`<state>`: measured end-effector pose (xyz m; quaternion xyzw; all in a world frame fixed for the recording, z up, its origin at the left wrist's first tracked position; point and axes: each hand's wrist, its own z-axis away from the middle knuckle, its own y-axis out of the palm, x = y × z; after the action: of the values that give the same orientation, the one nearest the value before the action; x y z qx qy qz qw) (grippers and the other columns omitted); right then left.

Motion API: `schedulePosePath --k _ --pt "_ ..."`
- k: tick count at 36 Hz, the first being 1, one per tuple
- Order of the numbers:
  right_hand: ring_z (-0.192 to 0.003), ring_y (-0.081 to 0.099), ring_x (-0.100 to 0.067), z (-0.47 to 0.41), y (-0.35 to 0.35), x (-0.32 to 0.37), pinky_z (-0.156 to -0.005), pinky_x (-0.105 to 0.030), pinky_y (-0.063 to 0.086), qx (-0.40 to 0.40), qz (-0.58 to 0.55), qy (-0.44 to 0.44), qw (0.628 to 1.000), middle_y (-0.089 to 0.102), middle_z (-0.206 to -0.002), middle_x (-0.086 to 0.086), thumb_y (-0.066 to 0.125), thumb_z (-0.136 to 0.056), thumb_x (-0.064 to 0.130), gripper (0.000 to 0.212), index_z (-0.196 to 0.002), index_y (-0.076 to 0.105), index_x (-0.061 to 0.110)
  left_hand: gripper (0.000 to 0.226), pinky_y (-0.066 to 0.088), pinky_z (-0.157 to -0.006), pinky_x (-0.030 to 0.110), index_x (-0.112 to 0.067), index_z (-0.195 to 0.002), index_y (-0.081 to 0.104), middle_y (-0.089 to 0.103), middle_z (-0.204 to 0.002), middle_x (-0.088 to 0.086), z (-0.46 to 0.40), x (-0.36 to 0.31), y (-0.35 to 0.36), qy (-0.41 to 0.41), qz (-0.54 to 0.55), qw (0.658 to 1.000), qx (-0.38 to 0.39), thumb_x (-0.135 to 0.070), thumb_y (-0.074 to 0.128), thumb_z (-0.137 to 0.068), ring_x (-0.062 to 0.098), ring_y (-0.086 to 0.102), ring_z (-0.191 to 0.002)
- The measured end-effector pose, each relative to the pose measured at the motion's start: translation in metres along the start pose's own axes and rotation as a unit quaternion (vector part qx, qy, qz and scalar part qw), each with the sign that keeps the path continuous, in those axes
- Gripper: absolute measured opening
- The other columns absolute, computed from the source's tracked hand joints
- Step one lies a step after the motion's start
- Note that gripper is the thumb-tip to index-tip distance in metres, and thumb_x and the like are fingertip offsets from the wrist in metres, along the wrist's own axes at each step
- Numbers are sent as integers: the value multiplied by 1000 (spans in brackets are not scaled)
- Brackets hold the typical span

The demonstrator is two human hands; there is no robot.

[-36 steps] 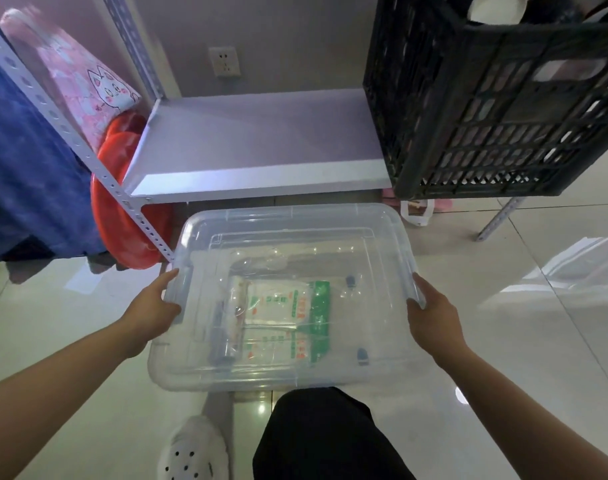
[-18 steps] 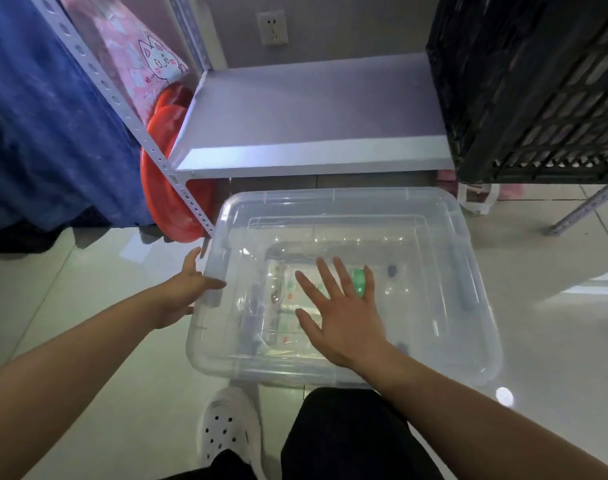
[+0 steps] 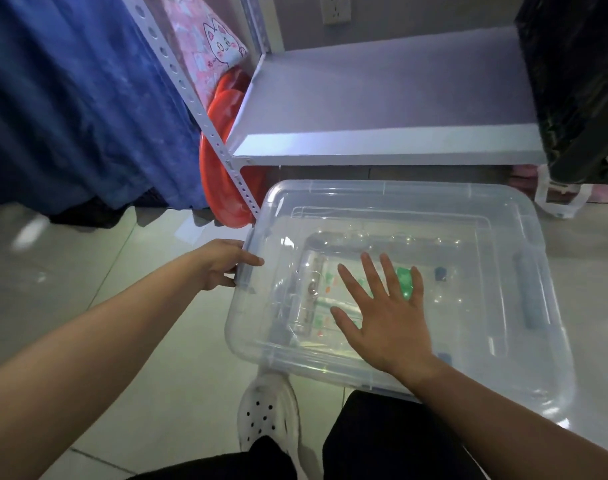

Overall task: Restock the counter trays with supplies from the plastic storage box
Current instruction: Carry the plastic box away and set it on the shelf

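Observation:
A clear plastic storage box (image 3: 468, 216) with its lid on sits on the tiled floor in front of me. Through the lid I see white packets with green print (image 3: 325, 299), blurred. My right hand (image 3: 382, 317) lies flat on the lid with fingers spread. My left hand (image 3: 222, 263) grips the latch on the box's left end, thumb over the rim.
A grey metal shelf (image 3: 382, 109) stands just behind the box, with a black crate (image 3: 579, 81) on its right end. A red basin (image 3: 226, 140) and blue cloth (image 3: 70, 98) are at the left. My white shoe (image 3: 267, 410) is under the box's near edge.
My right hand left the box's right end and now rests flat on the lid. My left hand stays at the left latch. The view has shifted left.

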<state>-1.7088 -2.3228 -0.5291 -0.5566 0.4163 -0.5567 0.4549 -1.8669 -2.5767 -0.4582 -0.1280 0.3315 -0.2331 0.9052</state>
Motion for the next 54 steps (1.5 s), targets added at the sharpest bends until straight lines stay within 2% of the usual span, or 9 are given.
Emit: schedulePosePath --k 10,16,19,22,30,35,43,47,54 --pt "-153 7 -28 -1 0 0 -116 -65 2 -2 6 3 1000 13 -165 0 17 -93 72 67 -154 21 43 24 54 -44 28 -16 -79 64 69 -83 9 2 -4 9 57 -73 990 -104 -4 84 -73 28 69 -74" --pt "-153 1 -27 -1 -4 0 -116 -64 -4 13 -3 9 1000 10 -166 1 9 -92 73 69 -154 18 44 56 59 -78 42 -16 -140 49 61 -114 6 8 13 33 152 -175 956 -182 -13 69 -87 31 64 -94" --pt "-153 -2 -27 -1 -7 1 -116 -63 -7 17 -11 9 1000 7 -166 1 8 -91 73 70 -154 16 45 62 31 -114 50 -34 -155 22 27 -159 9 18 35 68 277 -363 870 -185 -27 48 -99 35 28 -144" --pt "-153 -5 -26 0 -10 1 -116 -63 -9 25 -10 3 1000 3 -166 2 8 -90 72 70 -154 14 44 59 -10 -116 59 -50 -151 -13 -18 -165 -4 29 56 104 300 -482 807 -164 -60 14 -99 28 -12 -153" --pt "-153 -3 -17 21 -31 -28 -121 -48 -8 56 -111 -23 992 14 -166 6 41 -91 58 61 -150 33 42 81 -18 -115 57 -52 -146 -25 -35 -159 -5 37 72 122 332 -496 789 -147 -85 -13 -73 28 -32 -146" --pt "-152 5 -24 39 -77 -104 -120 -54 7 -11 -89 122 988 20 -164 -1 59 -88 50 76 -153 19 43 85 -19 -116 55 -51 -144 -29 -37 -158 -2 37 71 118 344 -501 783 -132 -89 -12 -70 24 -36 -144" --pt "-137 39 -39 42 -117 -204 -105 -55 38 70 -352 424 831 31 -158 -12 88 -70 30 112 -156 16 29 87 -20 -115 55 -52 -142 -31 -40 -156 -3 38 70 117 345 -502 784 -121 -92 -11 -67 24 -40 -141" --pt "-121 53 -40 28 -107 -207 -90 -54 49 138 -453 457 753 51 -138 -16 85 -73 13 91 -149 34 16 87 -19 -115 56 -50 -143 -32 -40 -155 -2 39 70 119 341 -510 779 -128 -90 -11 -68 25 -39 -142" --pt "-111 60 -36 22 -113 -206 -97 -48 51 156 -459 492 723 60 -128 -19 89 -66 11 61 -119 61 0 85 -18 -115 56 -51 -141 -34 -40 -156 -3 37 70 121 342 -511 777 -134 -90 -11 -70 25 -39 -142"
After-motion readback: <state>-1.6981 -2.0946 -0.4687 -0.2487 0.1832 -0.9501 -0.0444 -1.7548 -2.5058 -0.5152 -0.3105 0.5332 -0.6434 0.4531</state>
